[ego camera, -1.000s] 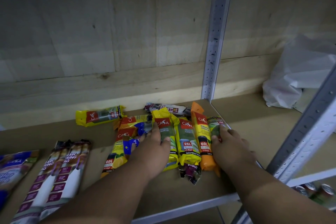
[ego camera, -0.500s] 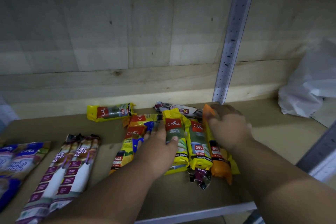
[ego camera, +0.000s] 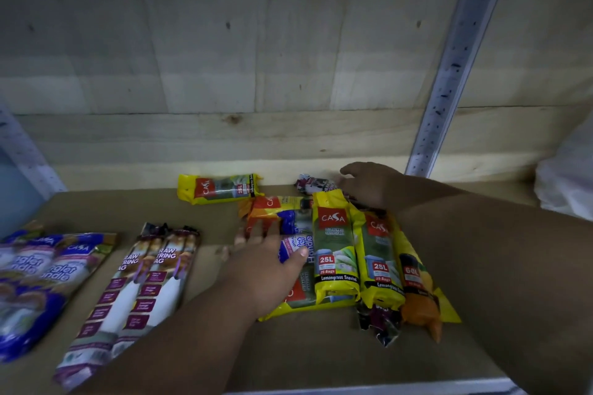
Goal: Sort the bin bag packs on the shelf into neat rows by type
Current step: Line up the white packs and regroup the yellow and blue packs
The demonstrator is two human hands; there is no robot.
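Packs (ego camera: 335,253) under left fingers (ego camera: 253,234), spread flat; right fingers (ego camera: 348,184) loosely curled beside rear pack (ego camera: 313,184)

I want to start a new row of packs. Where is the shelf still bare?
Bare board lies behind the drawstring packs left of the lone yellow pack, and along the front edge. The pile under both hands is crowded.

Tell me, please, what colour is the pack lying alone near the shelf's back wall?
Yellow, with a red logo panel: the lone pack, clearest in the head view.
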